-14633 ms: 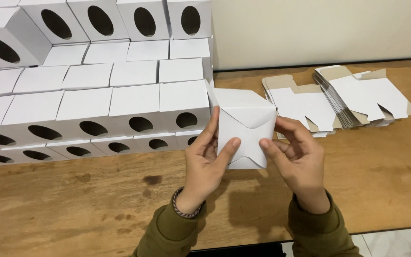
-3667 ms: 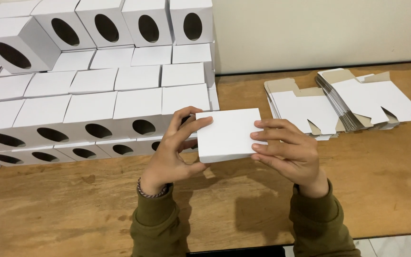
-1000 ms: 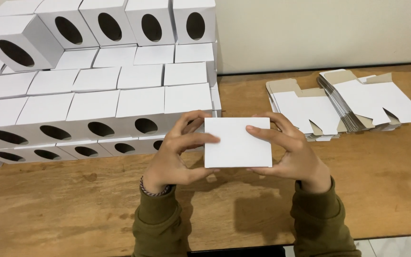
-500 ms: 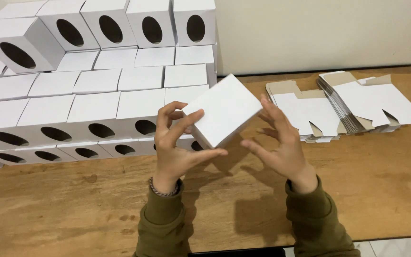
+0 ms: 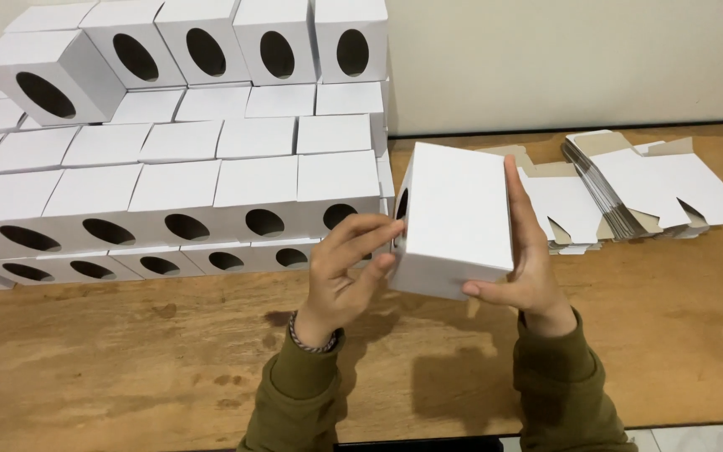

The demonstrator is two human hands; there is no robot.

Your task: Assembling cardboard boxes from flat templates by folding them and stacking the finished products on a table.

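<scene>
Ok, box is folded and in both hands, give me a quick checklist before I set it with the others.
1. Box closed on the faces in view: ok, plain white panels, no loose flap showing.
2. Grip: ok, left hand at its left edge, right hand along its right side and under its corner.
3. Oval hole side: cannot tell, only a dark sliver shows at the left edge.
4. Stack steady: ok, rows sit even, holes facing front.
5. Free spot beside the stack: ok, bare table in front and to its right.
6. Flat blanks out of the way: ok, piled at the right.
</scene>
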